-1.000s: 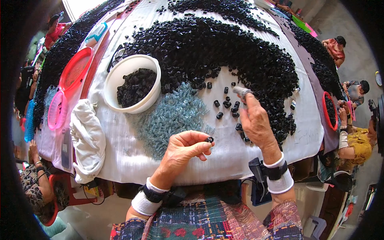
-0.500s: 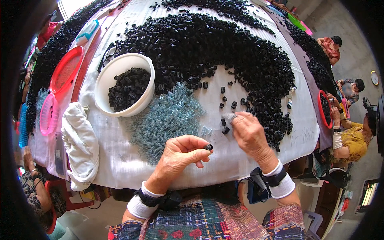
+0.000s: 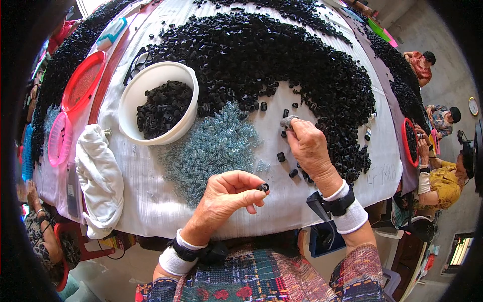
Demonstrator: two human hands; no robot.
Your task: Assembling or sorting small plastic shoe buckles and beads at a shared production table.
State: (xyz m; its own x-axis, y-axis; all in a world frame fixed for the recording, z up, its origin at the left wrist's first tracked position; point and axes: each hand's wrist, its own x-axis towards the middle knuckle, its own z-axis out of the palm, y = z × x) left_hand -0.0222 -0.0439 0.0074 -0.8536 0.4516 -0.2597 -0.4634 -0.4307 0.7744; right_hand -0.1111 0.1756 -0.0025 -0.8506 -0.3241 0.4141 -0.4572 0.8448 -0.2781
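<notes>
Right hand (image 3: 309,146) shifted farther out, grip unclear | left hand (image 3: 225,195) pinching one black part (image 3: 263,186) | one white bowl (image 3: 129,108)

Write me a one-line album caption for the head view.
Left hand pinching a small black part beside pale coils, right hand among loose black pieces, white bowl nearby.

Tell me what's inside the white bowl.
The white bowl holds a heap of small black plastic-looking pieces. The heap covers the bottom, so whatever lies beneath cannot be seen.
</notes>
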